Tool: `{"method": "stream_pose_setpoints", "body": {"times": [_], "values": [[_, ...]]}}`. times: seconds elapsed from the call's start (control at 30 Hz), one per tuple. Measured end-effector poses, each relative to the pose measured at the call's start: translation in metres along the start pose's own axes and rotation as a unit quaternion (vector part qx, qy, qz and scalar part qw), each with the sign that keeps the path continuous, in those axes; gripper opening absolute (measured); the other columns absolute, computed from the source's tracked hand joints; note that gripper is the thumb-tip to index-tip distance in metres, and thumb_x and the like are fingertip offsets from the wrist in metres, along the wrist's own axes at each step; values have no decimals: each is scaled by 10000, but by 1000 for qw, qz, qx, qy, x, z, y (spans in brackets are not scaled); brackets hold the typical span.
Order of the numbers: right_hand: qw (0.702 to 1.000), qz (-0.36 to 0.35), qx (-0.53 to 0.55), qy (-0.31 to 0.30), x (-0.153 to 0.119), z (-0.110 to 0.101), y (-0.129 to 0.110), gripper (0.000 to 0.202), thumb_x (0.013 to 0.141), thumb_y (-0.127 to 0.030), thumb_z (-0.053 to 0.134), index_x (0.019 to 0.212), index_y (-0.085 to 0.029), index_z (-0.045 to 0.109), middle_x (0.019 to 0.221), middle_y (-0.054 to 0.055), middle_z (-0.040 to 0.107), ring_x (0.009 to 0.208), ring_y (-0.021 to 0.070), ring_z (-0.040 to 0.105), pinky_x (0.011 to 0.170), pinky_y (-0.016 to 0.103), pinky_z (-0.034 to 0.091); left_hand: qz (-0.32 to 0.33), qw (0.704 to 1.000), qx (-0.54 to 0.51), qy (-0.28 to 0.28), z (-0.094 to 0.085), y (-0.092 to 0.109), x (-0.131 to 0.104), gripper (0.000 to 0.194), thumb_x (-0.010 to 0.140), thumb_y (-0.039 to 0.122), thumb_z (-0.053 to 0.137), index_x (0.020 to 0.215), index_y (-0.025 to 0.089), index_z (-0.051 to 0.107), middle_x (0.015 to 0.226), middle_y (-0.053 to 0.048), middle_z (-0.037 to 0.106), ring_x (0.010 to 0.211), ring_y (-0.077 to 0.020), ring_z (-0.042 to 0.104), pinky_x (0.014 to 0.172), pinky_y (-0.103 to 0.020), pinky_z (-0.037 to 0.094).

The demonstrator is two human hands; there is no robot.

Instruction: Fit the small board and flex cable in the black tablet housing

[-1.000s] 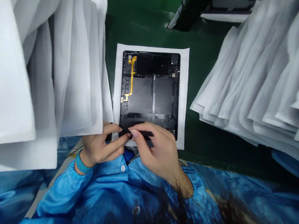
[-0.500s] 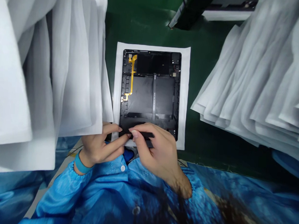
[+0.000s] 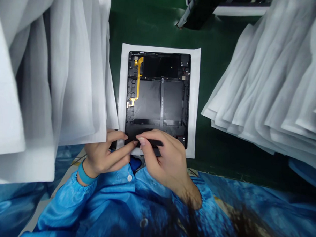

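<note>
Right hand (image 3: 168,155): pinches dark tool (image 3: 155,143); a slip could gouge the tablet (image 3: 150,100).
Left hand (image 3: 102,156): half-open near the sheet's (image 3: 193,99) near-left corner; uneven pressure could shift the tablet.

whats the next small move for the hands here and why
I'd probably ease the right hand, with its thin black tool, slightly away from the left hand: their fingertips sit close together over the near edge of the open tablet, hiding part of it and the tool's tip.
</note>
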State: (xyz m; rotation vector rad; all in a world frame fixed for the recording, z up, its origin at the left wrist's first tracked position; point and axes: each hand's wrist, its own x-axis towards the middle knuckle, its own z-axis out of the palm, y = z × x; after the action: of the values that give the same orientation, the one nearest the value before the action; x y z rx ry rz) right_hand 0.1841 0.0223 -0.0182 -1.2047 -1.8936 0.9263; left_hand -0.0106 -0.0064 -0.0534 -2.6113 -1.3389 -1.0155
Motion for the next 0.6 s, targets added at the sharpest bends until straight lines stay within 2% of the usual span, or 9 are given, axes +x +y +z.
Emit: {"method": "stream_pose_setpoints", "body": {"times": [0.17,0.6], "values": [[999,28,23,-3,0,-1,-2,129,982,-173,543,914,-205,648,822,-1,744,721,121,703,693,260,572,2,1000,13,4,-1,0,3,247,804,163,662,1043,219,693,933,-47,627,778,-179,623,688,-319,566],[1000,-5,0,11,-1,2,1,114,968,-159,552,926,-208,646,826,11,744,751,144,705,699,292,575,3,1000,9,1,0,0,1,280,783,138,693,1056,200,707,949,-57,627,793,-190,617,695,-337,561]]}}
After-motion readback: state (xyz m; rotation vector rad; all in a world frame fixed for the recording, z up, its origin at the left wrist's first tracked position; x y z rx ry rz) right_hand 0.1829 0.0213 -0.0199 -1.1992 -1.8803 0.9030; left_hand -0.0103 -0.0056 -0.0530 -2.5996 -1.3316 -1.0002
